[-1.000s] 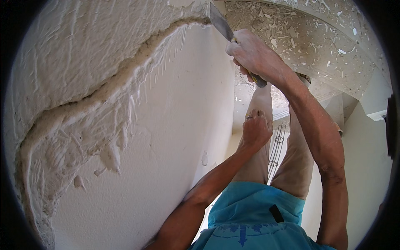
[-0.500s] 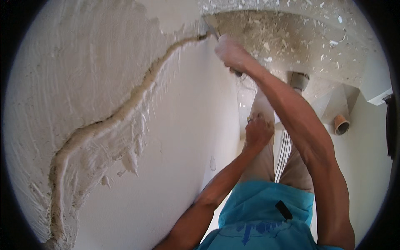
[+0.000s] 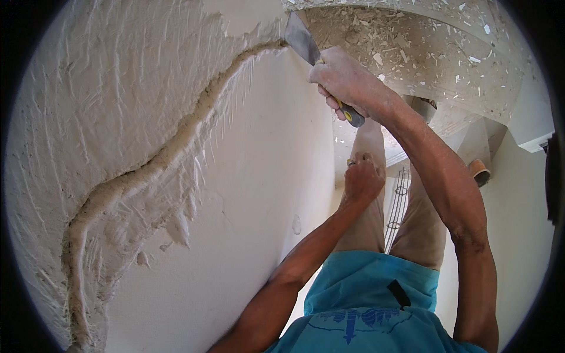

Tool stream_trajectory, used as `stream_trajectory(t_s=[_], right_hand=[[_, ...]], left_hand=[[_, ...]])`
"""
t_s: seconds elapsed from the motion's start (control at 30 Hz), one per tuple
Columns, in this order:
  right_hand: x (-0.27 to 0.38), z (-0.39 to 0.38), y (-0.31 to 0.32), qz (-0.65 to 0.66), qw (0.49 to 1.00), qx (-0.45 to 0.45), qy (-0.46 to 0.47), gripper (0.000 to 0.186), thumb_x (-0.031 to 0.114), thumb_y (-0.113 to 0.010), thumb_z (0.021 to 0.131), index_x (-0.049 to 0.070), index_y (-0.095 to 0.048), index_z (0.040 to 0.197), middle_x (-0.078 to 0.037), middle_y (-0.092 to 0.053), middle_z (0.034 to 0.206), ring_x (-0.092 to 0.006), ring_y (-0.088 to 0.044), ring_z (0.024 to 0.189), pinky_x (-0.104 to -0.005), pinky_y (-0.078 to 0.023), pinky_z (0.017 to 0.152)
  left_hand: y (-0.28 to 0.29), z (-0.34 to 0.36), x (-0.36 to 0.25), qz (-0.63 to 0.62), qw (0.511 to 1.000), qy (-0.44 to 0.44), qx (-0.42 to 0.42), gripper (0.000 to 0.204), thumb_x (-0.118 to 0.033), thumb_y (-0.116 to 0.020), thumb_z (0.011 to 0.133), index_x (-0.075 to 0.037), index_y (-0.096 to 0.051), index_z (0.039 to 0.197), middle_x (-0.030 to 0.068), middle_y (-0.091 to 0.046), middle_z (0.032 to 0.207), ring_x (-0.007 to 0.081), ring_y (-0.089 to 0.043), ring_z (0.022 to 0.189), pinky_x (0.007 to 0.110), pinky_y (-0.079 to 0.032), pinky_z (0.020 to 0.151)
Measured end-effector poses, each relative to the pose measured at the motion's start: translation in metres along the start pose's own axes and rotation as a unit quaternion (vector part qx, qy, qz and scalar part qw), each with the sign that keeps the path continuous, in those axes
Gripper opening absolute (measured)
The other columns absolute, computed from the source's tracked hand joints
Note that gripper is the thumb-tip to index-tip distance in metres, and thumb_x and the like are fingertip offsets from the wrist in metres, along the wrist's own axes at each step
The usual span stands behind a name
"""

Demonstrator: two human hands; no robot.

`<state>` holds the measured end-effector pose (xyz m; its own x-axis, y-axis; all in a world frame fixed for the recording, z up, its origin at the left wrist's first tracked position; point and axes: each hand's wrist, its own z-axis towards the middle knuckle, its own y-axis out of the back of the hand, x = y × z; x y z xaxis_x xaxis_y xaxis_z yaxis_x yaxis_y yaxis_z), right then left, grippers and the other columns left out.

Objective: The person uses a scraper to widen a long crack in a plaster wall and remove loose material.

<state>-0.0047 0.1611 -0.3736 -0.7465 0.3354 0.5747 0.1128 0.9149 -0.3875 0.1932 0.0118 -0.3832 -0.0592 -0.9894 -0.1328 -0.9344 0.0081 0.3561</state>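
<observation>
Right hand clenched round the yellow-and-grey handle of a steel-bladed putty knife, blade angled at the top of the filled wall crack to scrape it; left hand fisted below, contents unclear.

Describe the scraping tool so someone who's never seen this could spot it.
Follow the long filled crack up the white wall to its top end. The putty knife meets it there, gripped in the right hand: the only flat metal blade, with a dark, yellow-ended handle.

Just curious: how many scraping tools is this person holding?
1: a putty knife in the right hand, blade at the wall's filled crack. The left hand is closed; its contents are hidden.
</observation>
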Motion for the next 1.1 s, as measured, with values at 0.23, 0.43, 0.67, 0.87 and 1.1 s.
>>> stream_trajectory(t_s=[0.23, 0.43, 0.67, 0.87, 1.1], right_hand=[[0.019, 0.002, -0.002, -0.047, 0.999, 0.011, 0.022, 0.02, 0.008, -0.049, 0.082, -0.006, -0.049, 0.068, -0.01, -0.05, 0.055, -0.0194, -0.054, 0.043, -0.0359, -0.048, 0.037], [-0.005, 0.03, -0.011, -0.051, 0.999, 0.006, 0.016, 0.018, 0.008, -0.053, 0.087, -0.002, -0.047, 0.074, -0.006, -0.046, 0.058, -0.0146, -0.048, 0.041, -0.0354, -0.042, 0.033], [-0.018, 0.035, -0.015, 0.009, 0.993, 0.031, 0.11, 0.021, 0.007, -0.053, 0.089, 0.0, -0.049, 0.069, -0.009, -0.05, 0.058, -0.0174, -0.051, 0.041, -0.038, -0.043, 0.032], [-0.079, 0.099, -0.019, -0.021, 0.998, -0.032, 0.047, 0.027, 0.012, -0.056, 0.089, 0.0, -0.051, 0.066, -0.009, -0.052, 0.057, -0.0197, -0.055, 0.042, -0.0396, -0.047, 0.035], [-0.058, 0.043, -0.022, -0.029, 0.988, -0.141, -0.056, 0.02, 0.011, -0.05, 0.086, -0.002, -0.049, 0.07, -0.006, -0.049, 0.054, -0.018, -0.052, 0.039, -0.0369, -0.045, 0.035]], left_hand=[[-0.003, -0.004, -0.003, 0.011, 0.996, -0.039, -0.077, 0.043, -0.034, -0.064, 0.085, 0.007, -0.066, 0.099, 0.0273, -0.063, 0.105, 0.041, -0.067, 0.086, 0.049, -0.055, 0.079], [-0.002, -0.002, -0.002, -0.001, 0.998, -0.039, -0.053, 0.044, -0.032, -0.065, 0.085, 0.008, -0.063, 0.105, 0.0281, -0.061, 0.11, 0.0426, -0.066, 0.088, 0.048, -0.055, 0.08], [0.008, 0.003, -0.006, 0.008, 1.0, -0.029, -0.005, 0.041, -0.027, -0.066, 0.085, 0.007, -0.062, 0.108, 0.0268, -0.06, 0.113, 0.0424, -0.067, 0.089, 0.047, -0.056, 0.079], [-0.032, -0.003, 0.017, -0.023, 0.993, -0.093, -0.07, 0.035, -0.027, -0.063, 0.085, 0.007, -0.069, 0.094, 0.0261, -0.068, 0.096, 0.0391, -0.069, 0.087, 0.047, -0.056, 0.079], [-0.003, 0.001, 0.003, -0.011, 0.997, -0.028, -0.074, 0.038, -0.027, -0.066, 0.084, 0.007, -0.066, 0.1, 0.0275, -0.065, 0.104, 0.0418, -0.068, 0.087, 0.049, -0.056, 0.079]])
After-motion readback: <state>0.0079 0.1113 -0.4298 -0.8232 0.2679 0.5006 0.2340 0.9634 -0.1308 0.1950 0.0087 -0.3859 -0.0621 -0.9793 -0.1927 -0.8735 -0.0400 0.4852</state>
